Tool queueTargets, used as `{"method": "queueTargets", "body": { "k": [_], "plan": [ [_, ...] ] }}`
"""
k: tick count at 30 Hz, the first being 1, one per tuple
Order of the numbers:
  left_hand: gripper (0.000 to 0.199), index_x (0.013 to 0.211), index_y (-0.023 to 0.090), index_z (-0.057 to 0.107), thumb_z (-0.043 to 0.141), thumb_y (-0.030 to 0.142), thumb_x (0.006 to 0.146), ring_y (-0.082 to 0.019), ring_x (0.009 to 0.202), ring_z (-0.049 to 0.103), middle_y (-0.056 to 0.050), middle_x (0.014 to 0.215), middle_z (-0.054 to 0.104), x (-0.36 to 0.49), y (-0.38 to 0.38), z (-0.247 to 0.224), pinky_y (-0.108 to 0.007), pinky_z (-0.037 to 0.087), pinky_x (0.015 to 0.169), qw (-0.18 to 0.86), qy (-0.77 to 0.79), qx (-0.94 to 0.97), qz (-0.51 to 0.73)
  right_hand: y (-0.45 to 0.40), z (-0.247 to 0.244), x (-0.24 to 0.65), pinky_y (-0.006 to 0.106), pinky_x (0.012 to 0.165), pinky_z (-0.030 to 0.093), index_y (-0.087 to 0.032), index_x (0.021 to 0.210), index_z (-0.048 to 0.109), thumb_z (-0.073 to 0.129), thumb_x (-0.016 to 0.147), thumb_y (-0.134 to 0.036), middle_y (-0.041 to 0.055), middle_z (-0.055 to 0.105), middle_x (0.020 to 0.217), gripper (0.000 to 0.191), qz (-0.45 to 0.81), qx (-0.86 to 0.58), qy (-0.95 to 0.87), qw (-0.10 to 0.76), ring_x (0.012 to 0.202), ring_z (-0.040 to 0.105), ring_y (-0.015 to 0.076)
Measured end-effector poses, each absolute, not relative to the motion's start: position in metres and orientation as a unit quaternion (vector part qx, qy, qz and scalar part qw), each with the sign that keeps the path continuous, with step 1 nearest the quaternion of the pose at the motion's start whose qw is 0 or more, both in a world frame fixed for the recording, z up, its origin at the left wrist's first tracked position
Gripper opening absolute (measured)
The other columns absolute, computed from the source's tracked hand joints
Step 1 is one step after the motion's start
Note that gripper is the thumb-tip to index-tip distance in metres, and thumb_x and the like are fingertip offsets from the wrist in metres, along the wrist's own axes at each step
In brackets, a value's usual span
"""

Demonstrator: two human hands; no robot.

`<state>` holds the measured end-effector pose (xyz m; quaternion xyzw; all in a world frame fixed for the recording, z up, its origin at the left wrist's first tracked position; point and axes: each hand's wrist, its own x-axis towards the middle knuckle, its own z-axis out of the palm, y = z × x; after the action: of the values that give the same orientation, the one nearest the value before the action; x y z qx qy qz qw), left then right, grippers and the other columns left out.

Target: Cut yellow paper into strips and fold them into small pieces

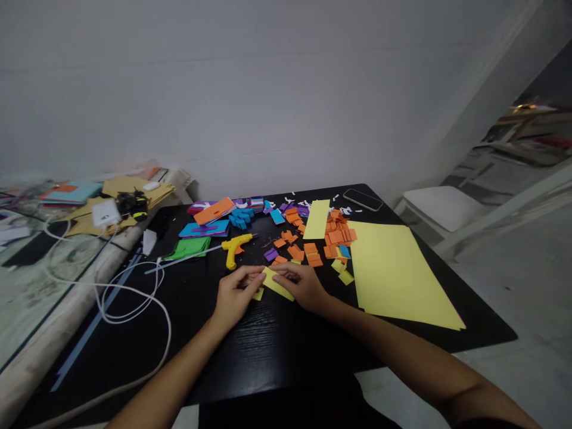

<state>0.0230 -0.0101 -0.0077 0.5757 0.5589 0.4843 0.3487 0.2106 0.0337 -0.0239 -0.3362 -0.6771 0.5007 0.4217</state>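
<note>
A small strip of yellow paper point(277, 284) is held between both hands, low over the black table. My left hand point(235, 295) pinches its left end, and my right hand point(306, 286) grips its upper right part. Another small yellow piece point(258, 294) lies by my left fingers. Just beyond the hands are many folded orange paper pieces point(313, 254), with a purple piece point(270, 255) and a few yellow pieces point(345, 277) among them. A yellow glue gun point(235, 247) lies behind my left hand, a long glue stick in its rear.
Large yellow sheets point(397, 274) lie on the right, a yellow strip point(317, 219) and a phone point(363, 199) farther back. Green paper point(190, 247) and blue folded paper point(204, 229) sit at left. A white cable point(167, 322) loops over the table's left side. A white chair point(435, 205) stands at right.
</note>
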Motion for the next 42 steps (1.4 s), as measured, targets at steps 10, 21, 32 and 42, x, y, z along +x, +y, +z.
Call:
{"method": "queueTargets", "body": {
  "k": [10, 21, 32, 42],
  "plan": [
    [0.027, 0.085, 0.017, 0.067, 0.065, 0.043, 0.086, -0.010, 0.053, 0.053, 0.002, 0.061, 0.060, 0.024, -0.010, -0.010, -0.019, 0.041, 0.051, 0.406, 0.545, 0.581, 0.448, 0.033, -0.026, 0.211, 0.035, 0.080, 0.057, -0.024, 0.106, 0.075, 0.067, 0.087, -0.036, 0.0051, 0.077, 0.099, 0.024, 0.497, -0.317, -0.700, 0.403, 0.087, 0.072, 0.0221],
    [0.026, 0.082, 0.017, 0.065, 0.068, 0.042, 0.083, -0.011, 0.052, 0.054, 0.004, 0.060, 0.059, 0.013, 0.001, 0.000, -0.021, 0.043, 0.052, 0.381, 0.552, 0.501, 0.547, 0.052, -0.025, 0.213, 0.030, 0.068, 0.053, -0.018, 0.090, 0.069, 0.081, 0.070, -0.037, 0.0016, 0.073, 0.073, 0.030, 0.631, -0.379, -0.527, 0.426, 0.065, 0.067, 0.0157],
    [0.032, 0.079, 0.015, 0.065, 0.069, 0.047, 0.080, -0.011, 0.051, 0.054, 0.003, 0.059, 0.060, 0.015, 0.002, 0.000, -0.021, 0.044, 0.050, 0.351, 0.559, 0.509, 0.553, 0.055, -0.026, 0.215, 0.030, 0.070, 0.051, -0.017, 0.095, 0.071, 0.079, 0.071, -0.039, 0.0006, 0.071, 0.072, 0.033, 0.646, -0.374, -0.500, 0.439, 0.063, 0.062, 0.0141],
    [0.031, 0.081, 0.015, 0.065, 0.068, 0.045, 0.082, -0.011, 0.051, 0.053, 0.003, 0.059, 0.059, 0.012, 0.003, -0.003, -0.021, 0.043, 0.050, 0.351, 0.553, 0.510, 0.558, 0.055, -0.030, 0.210, 0.032, 0.071, 0.058, -0.016, 0.094, 0.068, 0.077, 0.074, -0.050, 0.0048, 0.072, 0.085, 0.040, 0.685, -0.361, -0.477, 0.416, 0.076, 0.069, 0.0183]
  ]
}}
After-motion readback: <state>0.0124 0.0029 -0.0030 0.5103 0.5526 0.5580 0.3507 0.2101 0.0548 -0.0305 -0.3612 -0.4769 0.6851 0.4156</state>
